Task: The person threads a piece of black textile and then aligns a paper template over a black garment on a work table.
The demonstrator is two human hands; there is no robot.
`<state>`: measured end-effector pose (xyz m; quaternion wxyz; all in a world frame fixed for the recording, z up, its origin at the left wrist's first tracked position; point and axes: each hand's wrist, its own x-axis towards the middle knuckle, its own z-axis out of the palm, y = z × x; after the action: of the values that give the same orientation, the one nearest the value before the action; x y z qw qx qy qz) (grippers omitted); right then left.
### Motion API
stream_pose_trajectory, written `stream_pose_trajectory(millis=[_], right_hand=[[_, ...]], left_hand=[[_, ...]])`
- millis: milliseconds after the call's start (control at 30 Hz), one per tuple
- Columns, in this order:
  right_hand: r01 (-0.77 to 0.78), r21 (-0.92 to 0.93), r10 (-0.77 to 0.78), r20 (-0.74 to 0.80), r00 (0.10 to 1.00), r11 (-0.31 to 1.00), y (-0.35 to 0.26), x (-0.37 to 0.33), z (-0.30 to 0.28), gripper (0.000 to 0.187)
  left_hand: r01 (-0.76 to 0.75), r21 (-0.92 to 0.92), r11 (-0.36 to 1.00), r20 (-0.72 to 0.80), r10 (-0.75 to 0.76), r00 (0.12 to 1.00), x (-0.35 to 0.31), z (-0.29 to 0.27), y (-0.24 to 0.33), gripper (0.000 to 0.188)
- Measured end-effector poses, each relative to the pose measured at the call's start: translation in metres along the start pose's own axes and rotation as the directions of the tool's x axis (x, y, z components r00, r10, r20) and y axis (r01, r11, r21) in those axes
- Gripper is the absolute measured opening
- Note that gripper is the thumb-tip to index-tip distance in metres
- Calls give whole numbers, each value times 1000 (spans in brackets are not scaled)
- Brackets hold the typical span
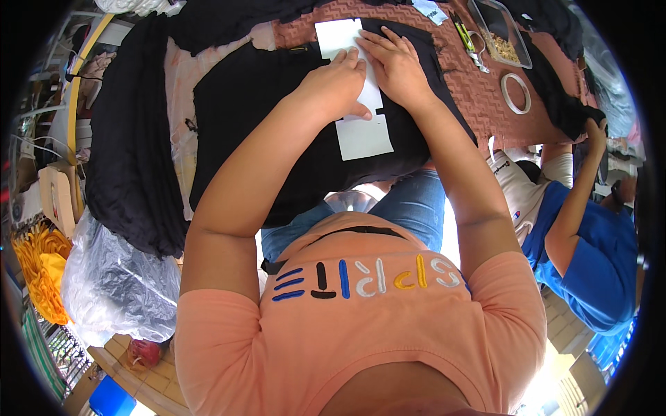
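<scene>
A long white card template [365, 136] with notched edges lies flat on a piece of black fabric [257, 118] in front of me. My left hand [340, 87] rests on the template's middle, its fingers pointing away and its thumb set apart. Just to the right, my right hand [397, 66] lies with fingers stretched over the template's right edge and the fabric. Neither hand grips anything. The part of the template beneath my hands is hidden.
Right of the fabric, the brown textured table cover [479, 104] holds a white ring [515, 93], scissors [479, 52], a green cutter [462, 33] and a clear plastic box [501, 35]. A person in blue [590, 243] handles black cloth there. Black cloth [132, 152] hangs at left.
</scene>
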<state>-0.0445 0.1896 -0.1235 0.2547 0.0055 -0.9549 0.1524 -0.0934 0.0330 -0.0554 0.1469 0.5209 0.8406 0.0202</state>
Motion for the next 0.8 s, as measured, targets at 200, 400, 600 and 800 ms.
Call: stream_pose_trajectory(millis=[200, 400, 600, 800], right_hand=[[-3, 334, 9, -17, 1000, 943, 8, 7, -25, 34], [-236, 433, 247, 31, 968, 870, -28, -11, -115, 27], [-37, 375, 8, 79, 997, 926, -36, -76, -113, 37], [22, 405, -86, 141, 986, 914, -50, -106, -93, 36]], left_hand=[[-21, 33, 999, -28, 22, 999, 4, 5, 1, 83], [-33, 62, 998, 24, 32, 999, 7, 6, 0, 82], [-171, 207, 963, -254, 222, 941, 15, 33, -20, 66], [-142, 73, 987, -18, 144, 989, 12, 11, -7, 84]])
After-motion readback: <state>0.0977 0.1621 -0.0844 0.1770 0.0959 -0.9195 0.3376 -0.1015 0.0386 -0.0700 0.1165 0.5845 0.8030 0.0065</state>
